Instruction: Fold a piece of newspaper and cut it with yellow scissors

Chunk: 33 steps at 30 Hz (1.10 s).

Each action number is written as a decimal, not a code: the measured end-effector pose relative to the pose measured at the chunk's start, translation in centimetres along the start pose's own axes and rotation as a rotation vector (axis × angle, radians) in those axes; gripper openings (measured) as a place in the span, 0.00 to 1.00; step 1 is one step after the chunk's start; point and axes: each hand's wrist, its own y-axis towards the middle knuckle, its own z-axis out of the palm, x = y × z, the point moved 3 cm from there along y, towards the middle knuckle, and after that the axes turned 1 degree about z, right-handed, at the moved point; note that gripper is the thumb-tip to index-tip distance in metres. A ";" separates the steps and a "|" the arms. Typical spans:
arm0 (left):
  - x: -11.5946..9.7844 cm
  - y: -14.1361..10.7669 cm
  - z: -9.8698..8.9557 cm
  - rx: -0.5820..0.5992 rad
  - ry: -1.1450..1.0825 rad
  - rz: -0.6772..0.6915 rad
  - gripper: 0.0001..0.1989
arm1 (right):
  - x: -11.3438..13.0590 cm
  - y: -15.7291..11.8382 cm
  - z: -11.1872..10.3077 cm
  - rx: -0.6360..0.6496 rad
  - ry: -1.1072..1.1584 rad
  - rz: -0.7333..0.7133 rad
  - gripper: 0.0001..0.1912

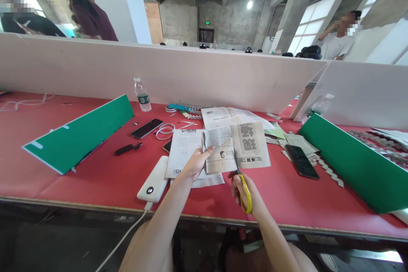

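Observation:
My left hand grips the left edge of a folded newspaper, thumb on top, holding it above the red table. Yellow-handled scissors are in my right hand, below the paper. Their blades reach up into the sheet from its lower edge, near the middle; how far apart the blades are is hard to make out. Under and behind the held piece lie other newspaper sheets. A white power bank with a cable plugged in sits left of my left forearm.
A black phone, a dark key fob and a water bottle stand or lie to the left. Another phone rests on papers at right. Green panels flank the space; a white partition closes the back.

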 end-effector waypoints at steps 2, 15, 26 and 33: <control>0.0 0.0 0.0 -0.008 0.002 -0.003 0.17 | 0.0 0.0 -0.1 0.003 -0.006 0.013 0.24; 0.7 -0.3 0.3 0.027 -0.035 -0.040 0.18 | -0.6 0.3 0.1 -0.043 0.017 -0.079 0.26; 1.1 -0.3 0.3 0.005 -0.053 -0.054 0.20 | -0.8 0.4 -0.2 -0.054 -0.008 -0.080 0.24; 0.8 -0.5 0.4 0.020 -0.029 -0.032 0.19 | -0.7 0.3 -0.4 -0.065 -0.002 -0.044 0.23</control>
